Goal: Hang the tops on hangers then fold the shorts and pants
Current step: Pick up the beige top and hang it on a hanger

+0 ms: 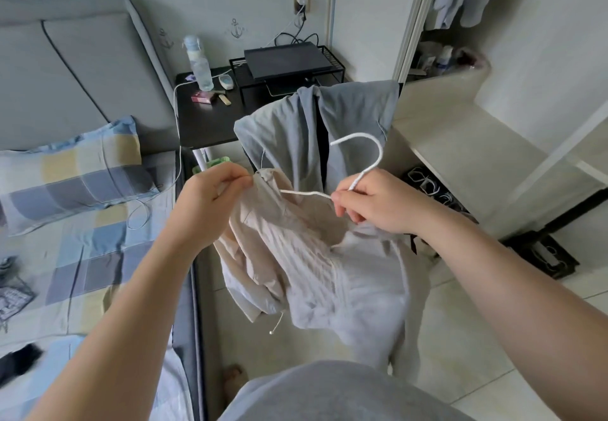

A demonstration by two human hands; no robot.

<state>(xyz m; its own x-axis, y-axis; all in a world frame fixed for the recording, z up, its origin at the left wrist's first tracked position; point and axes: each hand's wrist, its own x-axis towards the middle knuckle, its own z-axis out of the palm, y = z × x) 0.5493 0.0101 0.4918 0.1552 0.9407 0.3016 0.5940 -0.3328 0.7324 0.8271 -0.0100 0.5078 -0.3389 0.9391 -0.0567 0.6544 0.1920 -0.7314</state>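
A beige striped top (283, 243) hangs in front of me, partly over a white wire hanger (368, 157) whose hook points up. My left hand (210, 196) pinches the top's shoulder edge at the hanger's left end. My right hand (371, 200) grips the hanger just below the hook. A pale grey garment (368, 292) hangs beneath the right hand against the beige top. Behind them a blue-grey garment (296, 131) is draped over a chair back.
A bed (82, 249) with a checked sheet and pillow lies at the left. A black bedside table (210, 117) holds a spray bottle and a wire rack. An open wardrobe (460, 2) with hung clothes stands at the right, above white shelves (460, 144).
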